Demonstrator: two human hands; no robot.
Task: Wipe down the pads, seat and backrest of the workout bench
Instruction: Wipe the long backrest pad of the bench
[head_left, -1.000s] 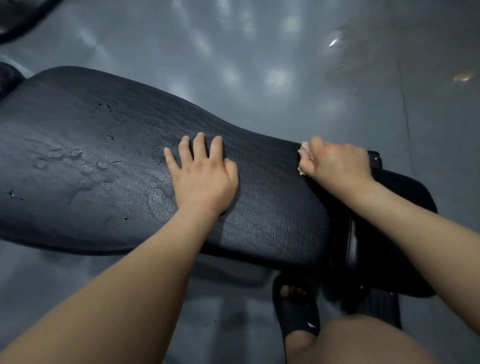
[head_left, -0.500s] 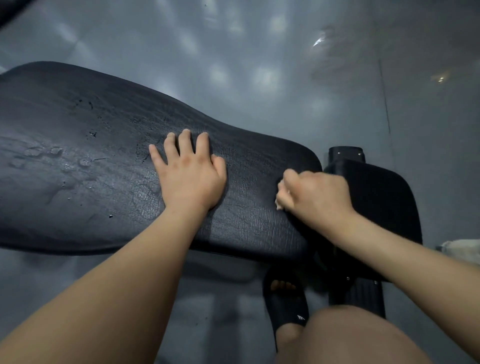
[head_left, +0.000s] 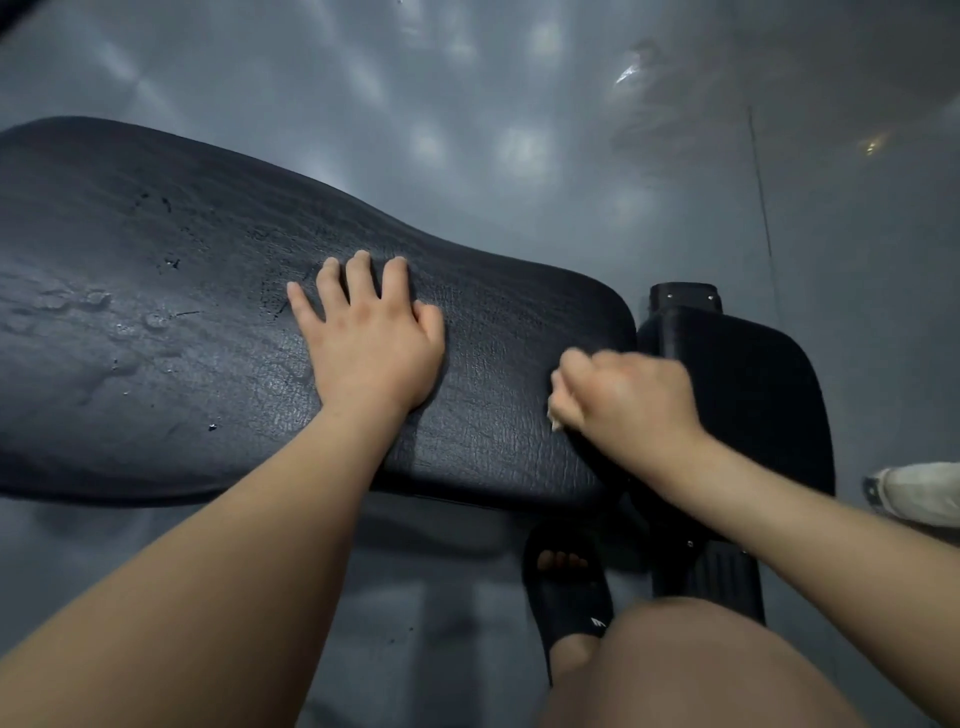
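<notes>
**A:** Item one: step in hand?

**B:** Wiping the backrest (head_left: 208, 312), by my reading. The work is at its narrow end, just beside the gap to the seat (head_left: 753, 395)

**A:** Item two: hands?

**B:** Left hand (head_left: 371, 343): flat on the backrest near its middle, fingers straight and slightly spread, palm down, holding nothing. It looks like a brace. Right hand (head_left: 631, 397): blurred, fingers curled round a small pale cloth (head_left: 555, 418) and pressing it to the pad. Only a sliver of the cloth shows under the knuckles, so I cannot tell whether it is rag or paper

**A:** Item three: the bench itself?

**B:** It lies across the view over a grey glossy floor (head_left: 467, 104). The backrest is long and black, wide at the left and narrowing to the right. Its skin is creased and cracked, with small nicks. Wet patches (head_left: 78, 306) sit on the wide end. The seat is a shorter black pad at the right, apart from the backrest, with a frame part behind it

**A:** Item four: next move?

**B:** A judgement only. The wide left end looks unwiped, so the cloth should travel leftward in firm overlapping strokes. The bracing hand has to lift or shift out of its path. The seat appears not yet done

**A:** Sundries?

**B:** One black sandal (head_left: 569, 597) below the bench, and a pale shoe (head_left: 919, 491) at the right edge
</notes>
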